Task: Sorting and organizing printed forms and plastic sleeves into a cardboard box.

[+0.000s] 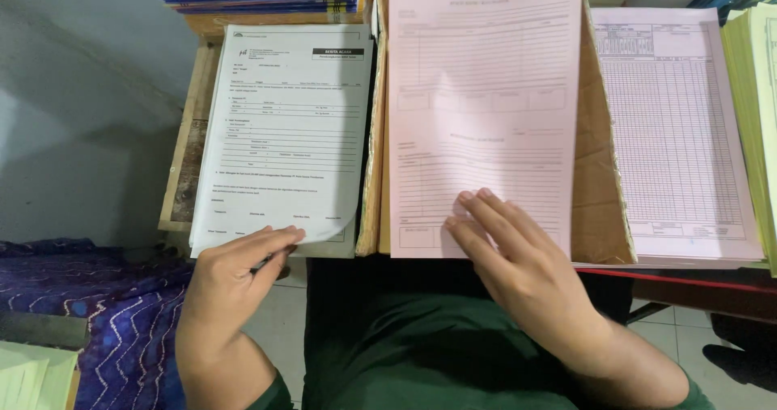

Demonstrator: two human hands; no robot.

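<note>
Two hands on two paper stacks
Left hand [235,268] pinches the white form's [283,127] curled bottom corner; right hand [518,260] rests open, fingers flat on the pink form [481,94]

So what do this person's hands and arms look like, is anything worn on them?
Both the left hand and the right hand are bare: no gloves, rings or watch show. The forearms are uncovered, and dark green sleeves appear only at the bottom edge, matching the green top.

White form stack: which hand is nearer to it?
Left. The left hand lifts the white form stack's bottom corner; the right hand rests on the pink forms.
</note>
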